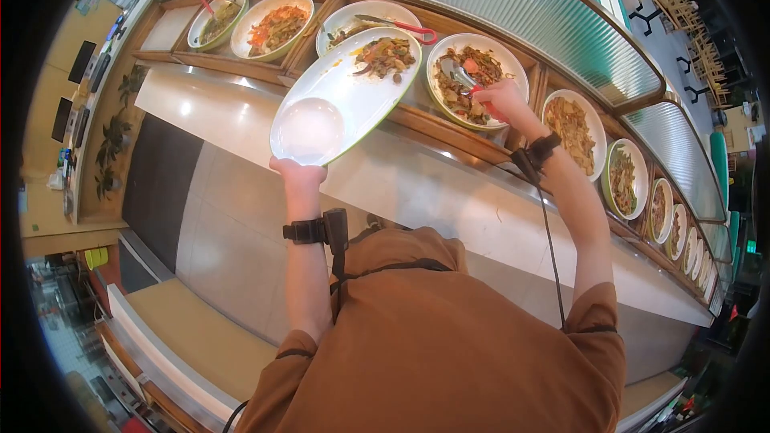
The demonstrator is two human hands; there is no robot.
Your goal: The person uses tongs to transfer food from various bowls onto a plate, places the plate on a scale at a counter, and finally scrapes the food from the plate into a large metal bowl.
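My left hand (298, 175) is closed on the near end of a white oval plate (357, 116) with a green rim, tilted over the counter. Mixed cooked food (385, 58) lies at the plate's far end, and a small round white bowl (313, 127) sits at its near end. My right hand (507, 103) grips the red handle of metal serving tongs (459, 74). Their metal end rests in the food of a large round serving bowl (433, 88); the hand hides part of the handle.
Behind the plate, another serving bowl (369, 10) holds red-handled tongs (397, 26). More food bowls (273, 26) stand in the wooden counter frame to the left, and several (574, 135) run away right. A ribbed glass screen (481, 0) rises behind them. A white ledge (216, 116) runs along the front.
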